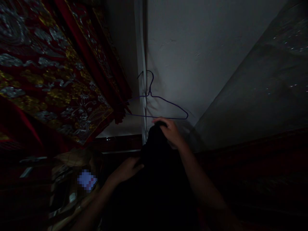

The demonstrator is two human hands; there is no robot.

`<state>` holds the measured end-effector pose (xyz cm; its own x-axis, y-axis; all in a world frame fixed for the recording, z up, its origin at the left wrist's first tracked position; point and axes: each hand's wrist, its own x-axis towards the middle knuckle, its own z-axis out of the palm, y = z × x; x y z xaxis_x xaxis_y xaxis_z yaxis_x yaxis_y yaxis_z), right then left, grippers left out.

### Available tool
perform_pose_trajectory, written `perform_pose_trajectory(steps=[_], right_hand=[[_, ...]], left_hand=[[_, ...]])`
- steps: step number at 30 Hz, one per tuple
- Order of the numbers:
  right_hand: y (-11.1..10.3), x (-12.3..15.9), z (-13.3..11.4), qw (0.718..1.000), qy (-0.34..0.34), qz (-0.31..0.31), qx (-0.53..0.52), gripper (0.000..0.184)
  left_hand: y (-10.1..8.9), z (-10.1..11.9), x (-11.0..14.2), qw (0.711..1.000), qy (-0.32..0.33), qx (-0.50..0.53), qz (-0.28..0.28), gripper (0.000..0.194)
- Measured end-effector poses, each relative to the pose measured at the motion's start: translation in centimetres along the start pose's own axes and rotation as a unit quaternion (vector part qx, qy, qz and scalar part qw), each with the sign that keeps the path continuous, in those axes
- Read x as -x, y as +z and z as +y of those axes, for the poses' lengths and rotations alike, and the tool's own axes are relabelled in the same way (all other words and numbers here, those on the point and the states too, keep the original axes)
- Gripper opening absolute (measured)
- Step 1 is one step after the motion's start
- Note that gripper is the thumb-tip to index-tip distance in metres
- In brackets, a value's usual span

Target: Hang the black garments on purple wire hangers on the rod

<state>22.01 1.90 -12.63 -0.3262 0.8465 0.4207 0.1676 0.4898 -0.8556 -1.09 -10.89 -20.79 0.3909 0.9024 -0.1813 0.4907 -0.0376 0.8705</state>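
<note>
A black cloth [163,173], perhaps a garment, spreads down the middle of the dim view. My right hand [168,128] grips its upper end, just under the lower bar of a thin dark wire hanger [168,102]. Lower on the left, my left hand [131,166] pinches the cloth's side; part of its fingers is hidden in the dark fabric. The hanger hangs by its hook on a pale vertical strip or cord [143,61] along the wall.
On the left hangs a red cloth embroidered in gold and silver [55,70]. A lit, blurred screen [87,180] lies among clutter at lower left. A grey, shiny sheet [260,86] covers the right side. Behind is a pale wall [192,41].
</note>
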Motion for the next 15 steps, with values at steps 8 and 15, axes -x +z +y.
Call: perform_pose_trajectory(steps=[8,15], right_hand=[[-0.8,-1.9,4.9,0.983,0.054,0.13,0.117,0.026],[-6.8,0.3,2.6,0.962,0.031,0.193,0.188,0.027]], left_hand=[[-6.0,-1.9,1.7,0.986,-0.006,-0.112,0.123,0.014],[-12.5,2.9,0.4,0.951,0.09,-0.199,0.221,0.017]])
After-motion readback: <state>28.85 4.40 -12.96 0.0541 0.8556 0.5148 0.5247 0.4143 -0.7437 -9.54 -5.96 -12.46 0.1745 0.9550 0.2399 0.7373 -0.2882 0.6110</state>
